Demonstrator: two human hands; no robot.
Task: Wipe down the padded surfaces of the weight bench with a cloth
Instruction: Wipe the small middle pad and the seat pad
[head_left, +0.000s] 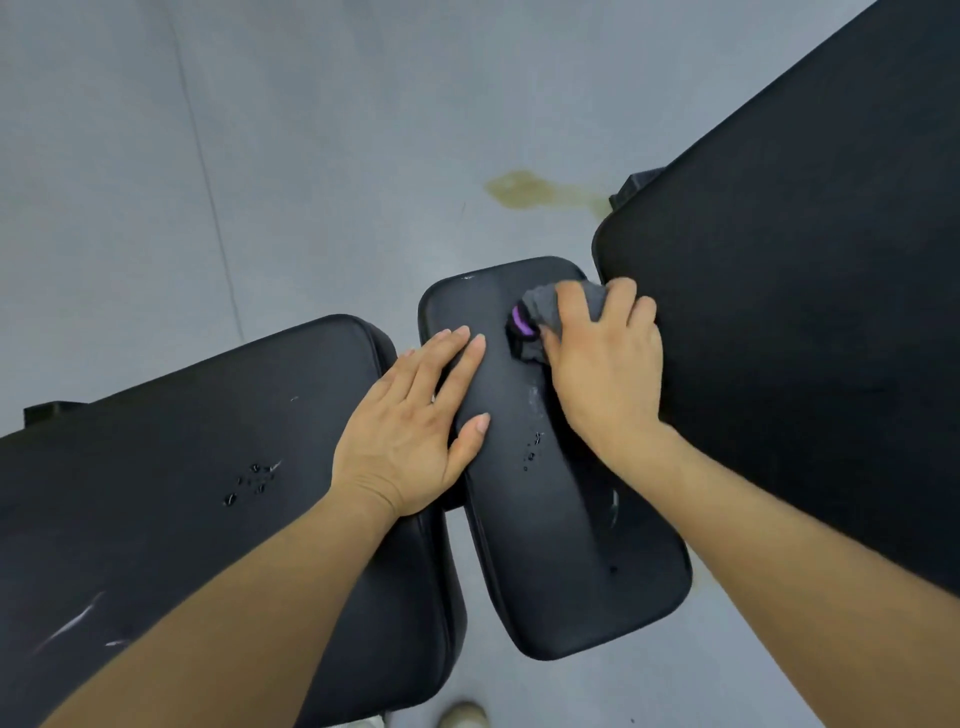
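No text, label, brand, number or sign can be read anywhere in view.

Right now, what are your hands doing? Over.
Right hand grips cloth on middle pad. Left hand flat, steadying pad's edge. Droplets on left pad. Nothing in the way.

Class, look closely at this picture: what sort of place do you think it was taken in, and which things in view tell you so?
Probably a gym or workout room. Black padded bench sections stand close together on a plain grey floor, and a person's right hand presses a grey cloth on one pad.
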